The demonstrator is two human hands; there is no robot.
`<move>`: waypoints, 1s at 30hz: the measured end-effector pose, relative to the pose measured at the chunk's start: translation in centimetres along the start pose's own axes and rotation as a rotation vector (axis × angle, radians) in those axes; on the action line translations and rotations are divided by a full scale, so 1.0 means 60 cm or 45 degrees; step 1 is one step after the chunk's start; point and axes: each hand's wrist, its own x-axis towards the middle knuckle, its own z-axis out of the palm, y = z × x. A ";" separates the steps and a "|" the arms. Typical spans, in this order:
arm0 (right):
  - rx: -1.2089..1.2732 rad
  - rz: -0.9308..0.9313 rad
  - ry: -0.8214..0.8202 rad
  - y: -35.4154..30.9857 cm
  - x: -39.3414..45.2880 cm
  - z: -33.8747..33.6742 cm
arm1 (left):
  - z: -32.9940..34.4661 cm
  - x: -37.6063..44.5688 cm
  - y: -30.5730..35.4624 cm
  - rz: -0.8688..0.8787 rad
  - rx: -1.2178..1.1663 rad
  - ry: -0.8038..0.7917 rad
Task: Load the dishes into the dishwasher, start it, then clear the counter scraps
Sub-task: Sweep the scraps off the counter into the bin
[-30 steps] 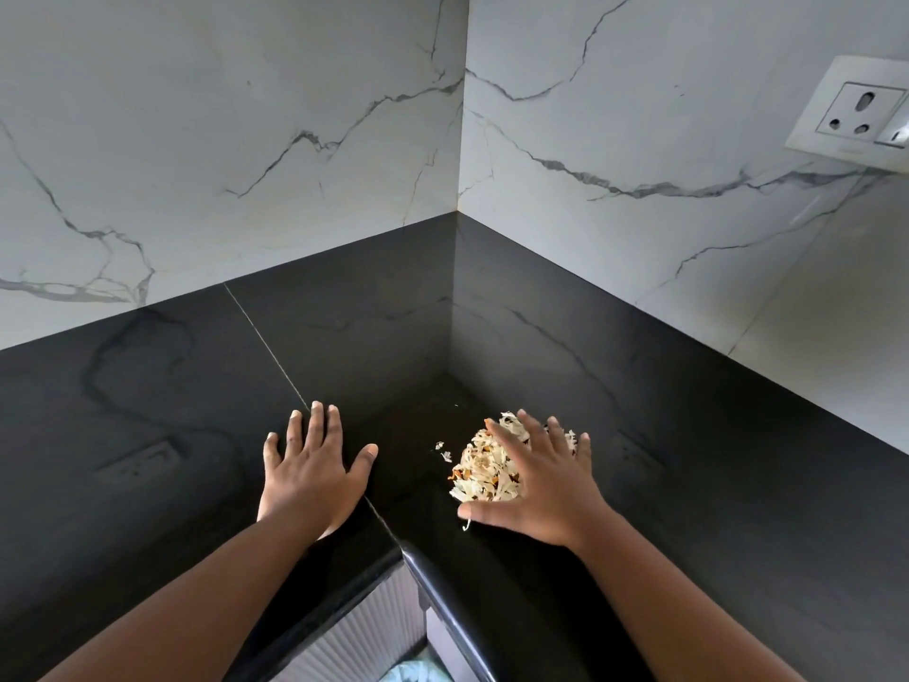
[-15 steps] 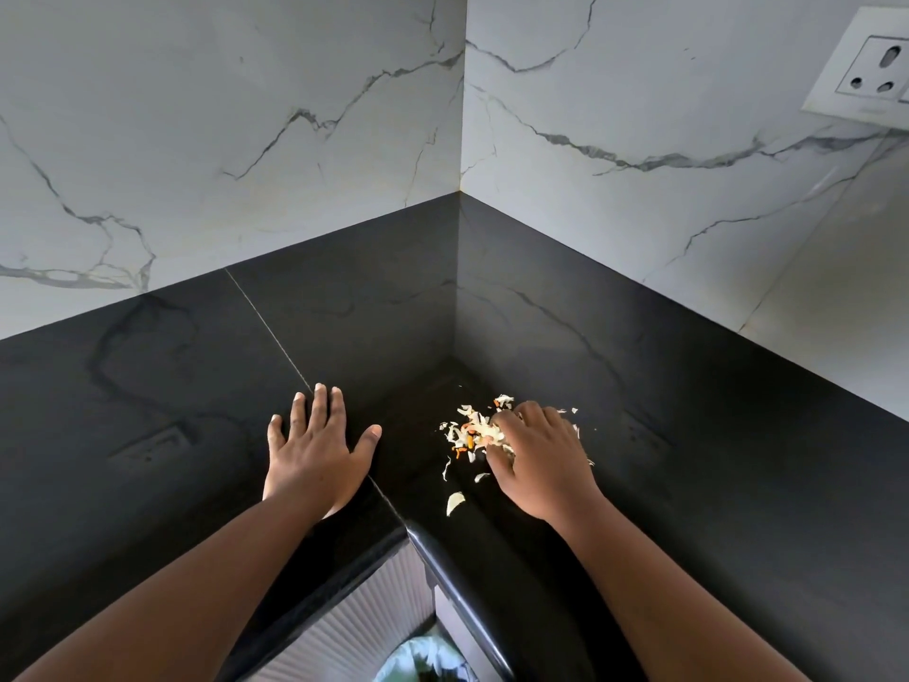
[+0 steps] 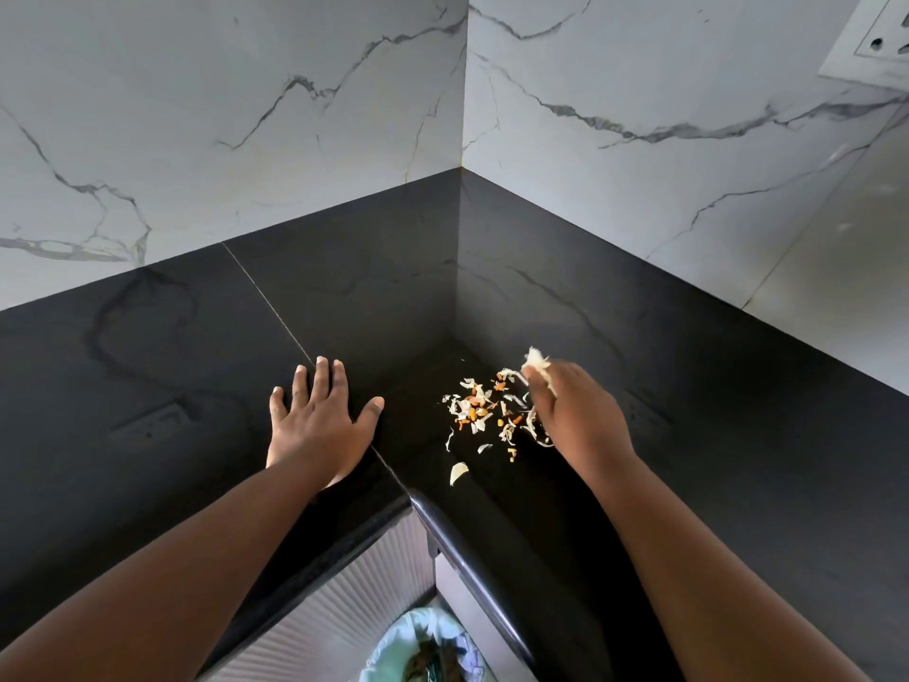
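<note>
Pale and orange vegetable scraps lie scattered on the black counter near its inner corner. My right hand sits at the right edge of the scatter, fingers curled around a clump of pale scraps that pokes out above the knuckles. One larger pale peel lies apart, nearer the counter's front edge. My left hand rests flat on the counter to the left of the scraps, fingers spread and holding nothing.
White marble walls meet in a corner behind the counter. A wall socket is at the upper right. Below the counter's front corner stands a bin with a pale green liner holding some waste, beside ribbed cabinet fronts.
My right hand has closed on part of the scrap heap and lifted slightly. The heap has broken up into a loose scatter. The left hand has stayed flat in place.
</note>
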 end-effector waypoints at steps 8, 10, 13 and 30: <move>0.642 0.596 0.105 -0.004 -0.017 -0.057 | 0.001 0.000 -0.002 0.022 -0.060 0.023; 1.061 0.925 0.131 -0.017 -0.032 -0.071 | -0.003 -0.008 -0.005 0.089 -0.184 0.067; 1.514 1.269 0.084 -0.045 -0.065 -0.095 | -0.007 -0.039 -0.006 0.263 -0.341 0.197; 1.766 1.421 -0.708 -0.288 -0.321 0.009 | 0.202 -0.399 -0.126 0.905 -0.108 -0.213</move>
